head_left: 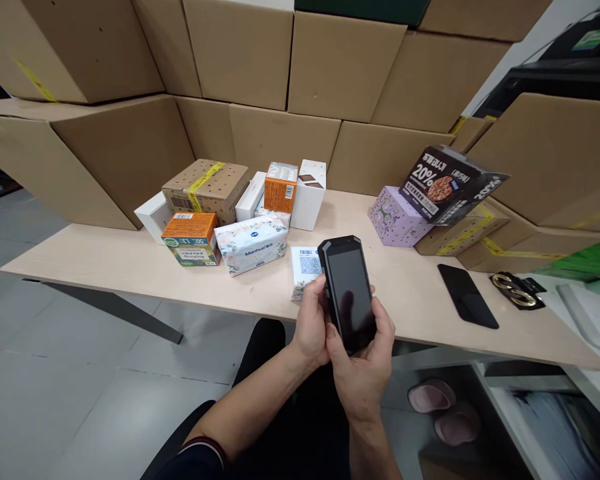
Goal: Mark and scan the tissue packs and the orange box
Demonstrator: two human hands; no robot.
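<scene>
Both my hands hold a black rugged handheld device (347, 287) with a dark screen, upright in front of the table's near edge. My left hand (311, 327) grips its left side. My right hand (363, 363) cups its lower end and right side. Just behind the device a small white packet with a barcode label (304, 267) lies on the light wooden table (105, 257). A floral tissue pack (251, 243) and an orange and green box (191, 238) sit to the left of it.
Several small boxes cluster at the table's back: a brown taped carton (207, 187), an orange box (281, 187), a white box (309, 193), a lilac box (397, 217), a black "20%" biscuit box (447, 183). A black phone (467, 295) lies at right. Large cartons (240, 53) wall the back.
</scene>
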